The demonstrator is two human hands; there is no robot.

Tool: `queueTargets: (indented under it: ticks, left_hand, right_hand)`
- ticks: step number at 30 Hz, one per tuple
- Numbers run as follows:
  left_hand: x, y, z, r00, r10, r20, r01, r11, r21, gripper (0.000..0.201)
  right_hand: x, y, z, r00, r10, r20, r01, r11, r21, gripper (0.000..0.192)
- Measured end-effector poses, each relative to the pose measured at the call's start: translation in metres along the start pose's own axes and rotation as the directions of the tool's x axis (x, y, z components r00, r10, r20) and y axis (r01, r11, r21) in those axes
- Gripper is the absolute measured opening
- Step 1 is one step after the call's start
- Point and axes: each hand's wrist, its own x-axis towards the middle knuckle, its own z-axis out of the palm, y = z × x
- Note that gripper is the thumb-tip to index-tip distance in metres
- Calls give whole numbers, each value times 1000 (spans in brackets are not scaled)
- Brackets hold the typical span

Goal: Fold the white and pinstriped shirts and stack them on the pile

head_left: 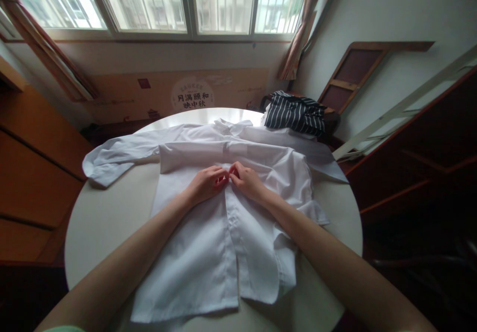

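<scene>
Your left hand (208, 183) and right hand (247, 181) pinch the white cloth shirt's (194, 267) front. It lies lengthwise away from you on the round cream table (106, 227), collar (225, 126) toward the wide glass window (223, 4).

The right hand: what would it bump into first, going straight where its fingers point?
Probably the left hand, which sits just ahead of the right hand over the white shirt; whether the two touch is unclear.

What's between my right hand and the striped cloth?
The head view shows part of the white shirt between your right hand and the striped cloth.
</scene>
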Motion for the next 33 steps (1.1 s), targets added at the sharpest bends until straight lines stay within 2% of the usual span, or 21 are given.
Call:
queueTargets:
  ticks: [7,10,12,14,16,19,21,23,25,27,28,30,33]
  left_hand:
    - [0,-2,1,1000,-29,-3,30,998,56,11]
    - [1,-2,-2,990,-80,-119,97,984,148,14]
    - [2,-3,-2,960,-150,-235,198,960,198,27]
    - [2,-7,0,929,-233,-288,302,927,224,37]
    - [1,-11,4,927,-291,-238,347,905,245,35]
    - [-1,-15,8,944,-304,-130,328,908,261,26]
    - [-1,-16,9,932,-325,-161,357,896,263,27]
    - [0,-18,8,875,-400,-272,463,854,236,33]
    - [1,-22,6,754,-524,-396,612,780,134,43]
    - [2,-27,4,620,-649,-441,722,692,-3,53]
    - [3,-29,3,566,-696,-442,756,652,-59,57]
    - [3,-33,2,498,-747,-441,785,604,-137,63]
    - [2,-39,1,440,-762,-476,772,591,-234,66]
  right_hand:
    - [0,0,2,1000,12,-22,-12,999,31,15]
    - [0,1,3,999,6,-33,-5,999,37,18]
    - [0,1,3,999,0,-39,1,999,40,20]
    - [0,1,3,999,0,-41,2,999,45,22]
    - [0,1,3,999,4,-35,-2,999,47,26]
    - [1,1,3,1000,9,-28,-8,999,44,31]
    - [1,2,3,1000,4,-29,-3,999,39,33]
    - [0,2,3,1000,-10,-27,11,999,30,30]
    - [0,2,2,1000,-26,-18,27,999,24,26]
    - [0,1,1,999,-34,-11,35,999,25,24]
    - [0,1,1,999,-35,-12,36,999,27,23]
    - [-1,1,0,999,-35,-14,36,999,30,23]
    - [-1,1,0,999,-36,-13,36,999,32,22]
